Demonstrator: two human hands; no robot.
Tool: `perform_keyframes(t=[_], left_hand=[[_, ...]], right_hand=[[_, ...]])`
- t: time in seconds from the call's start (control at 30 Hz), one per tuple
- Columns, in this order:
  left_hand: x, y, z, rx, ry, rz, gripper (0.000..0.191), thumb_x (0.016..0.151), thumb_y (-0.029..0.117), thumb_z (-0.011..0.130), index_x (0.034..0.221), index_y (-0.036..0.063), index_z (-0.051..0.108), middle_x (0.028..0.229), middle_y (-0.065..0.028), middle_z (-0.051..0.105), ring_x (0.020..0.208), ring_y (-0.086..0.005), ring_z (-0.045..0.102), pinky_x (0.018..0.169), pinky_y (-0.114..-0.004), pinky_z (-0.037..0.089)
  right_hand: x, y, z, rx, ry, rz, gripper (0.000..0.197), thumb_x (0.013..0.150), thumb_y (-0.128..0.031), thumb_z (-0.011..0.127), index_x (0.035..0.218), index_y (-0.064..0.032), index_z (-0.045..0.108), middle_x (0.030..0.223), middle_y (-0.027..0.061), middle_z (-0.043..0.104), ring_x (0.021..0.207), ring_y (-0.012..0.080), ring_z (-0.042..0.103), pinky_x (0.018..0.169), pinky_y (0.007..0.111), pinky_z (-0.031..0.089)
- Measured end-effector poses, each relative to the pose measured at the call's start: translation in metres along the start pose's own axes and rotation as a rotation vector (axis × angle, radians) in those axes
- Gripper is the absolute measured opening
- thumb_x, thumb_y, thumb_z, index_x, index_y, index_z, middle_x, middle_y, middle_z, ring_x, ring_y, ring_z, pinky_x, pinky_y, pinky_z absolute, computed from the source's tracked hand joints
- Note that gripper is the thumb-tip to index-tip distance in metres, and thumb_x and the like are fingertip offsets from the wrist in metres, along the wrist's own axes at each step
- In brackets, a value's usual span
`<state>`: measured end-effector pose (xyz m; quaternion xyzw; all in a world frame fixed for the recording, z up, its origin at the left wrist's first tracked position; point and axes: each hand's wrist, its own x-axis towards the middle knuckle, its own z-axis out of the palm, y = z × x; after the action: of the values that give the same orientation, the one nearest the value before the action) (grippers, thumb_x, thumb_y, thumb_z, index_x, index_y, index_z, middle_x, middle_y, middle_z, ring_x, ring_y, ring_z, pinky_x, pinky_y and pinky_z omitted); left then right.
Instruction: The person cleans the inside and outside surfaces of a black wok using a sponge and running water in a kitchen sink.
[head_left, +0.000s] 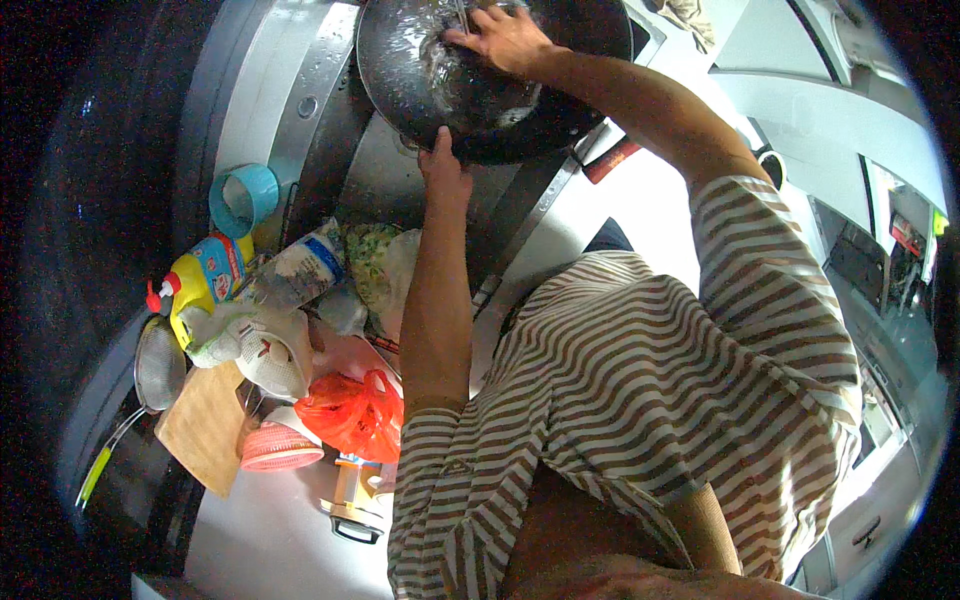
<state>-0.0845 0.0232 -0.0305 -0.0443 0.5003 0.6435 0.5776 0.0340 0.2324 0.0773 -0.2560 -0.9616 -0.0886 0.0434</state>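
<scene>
A large dark metal wok (405, 82), wet and shiny inside, is tilted over a stainless steel sink (382, 172) at the top of the view. My left hand (446, 165) grips its near rim, thumb on the inner side and the fingers mostly hidden behind it. Over the inside of the wok is my right hand (506, 41), with some fingers spread beside a thin bright streak that looks like running water. Whether anything lies under the right palm is hidden. Water glistens on the wok's surface below that hand.
Left of my left arm are a blue round container (259, 195), a yellow detergent bottle (199, 270), a plastic bag of greens (371, 262), a mesh strainer (159, 367), a wooden cutting board (202, 431), a pink basket (277, 448) and a red plastic bag (360, 416).
</scene>
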Motion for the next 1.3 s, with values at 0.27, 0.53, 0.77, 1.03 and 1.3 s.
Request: perform_keyframes(t=[0.27, 0.53, 0.77, 1.03, 1.3], left_hand=[[0.026, -0.004, 0.005, -0.247, -0.254, -0.050, 0.048, 0.099, 0.033, 0.059, 0.138, 0.0069, 0.047, 0.134, -0.0128, 0.054, 0.118, -0.0328, 0.057, 0.094, -0.050, 0.051], [0.029, 0.005, 0.022, -0.143, -0.139, -0.122, 0.037, 0.096, 0.018, 0.060, 0.130, 0.0059, 0.054, 0.119, -0.0114, 0.063, 0.107, -0.0314, 0.062, 0.090, -0.048, 0.053], [0.034, -0.006, 0.007, 0.132, -0.351, 0.084, 0.042, 0.084, 0.001, 0.063, 0.124, 0.0063, 0.056, 0.115, -0.0098, 0.064, 0.106, -0.0300, 0.063, 0.089, -0.047, 0.053], [0.025, -0.003, 0.025, -0.051, -0.430, 0.050, 0.043, 0.086, 0.008, 0.064, 0.128, 0.0090, 0.055, 0.130, -0.0057, 0.056, 0.118, -0.0257, 0.056, 0.097, -0.041, 0.047], [0.029, 0.013, -0.026, 1.409, -0.669, 1.147, 0.048, 0.079, 0.002, 0.069, 0.126, 0.0084, 0.063, 0.130, -0.0152, 0.060, 0.123, -0.0335, 0.055, 0.105, -0.043, 0.042]], right_hand=[[-0.050, -0.078, -0.001, 0.282, -0.363, 0.088, 0.066, 0.091, -0.047, 0.060, 0.151, -0.0336, 0.037, 0.138, 0.0162, 0.046, 0.130, 0.0361, 0.045, 0.102, 0.057, 0.043], [-0.031, -0.006, -0.023, -0.191, -0.334, 0.058, 0.060, 0.095, -0.028, 0.054, 0.152, -0.0313, 0.036, 0.147, 0.0135, 0.041, 0.135, 0.0331, 0.041, 0.103, 0.053, 0.040], [-0.034, -0.053, 0.002, 0.164, -0.128, 0.117, 0.059, 0.096, -0.027, 0.057, 0.151, -0.0291, 0.037, 0.148, 0.0182, 0.039, 0.135, 0.0412, 0.040, 0.107, 0.055, 0.039], [0.022, -0.123, 0.008, 0.795, 0.319, 0.256, 0.064, 0.088, -0.040, 0.071, 0.141, -0.0130, 0.049, 0.122, 0.0248, 0.057, 0.116, 0.0434, 0.055, 0.102, 0.045, 0.046], [-0.008, -0.041, 0.003, 0.640, -0.460, -0.165, 0.061, 0.094, -0.026, 0.063, 0.151, -0.0276, 0.040, 0.145, 0.0139, 0.051, 0.126, 0.0351, 0.054, 0.106, 0.043, 0.044]])
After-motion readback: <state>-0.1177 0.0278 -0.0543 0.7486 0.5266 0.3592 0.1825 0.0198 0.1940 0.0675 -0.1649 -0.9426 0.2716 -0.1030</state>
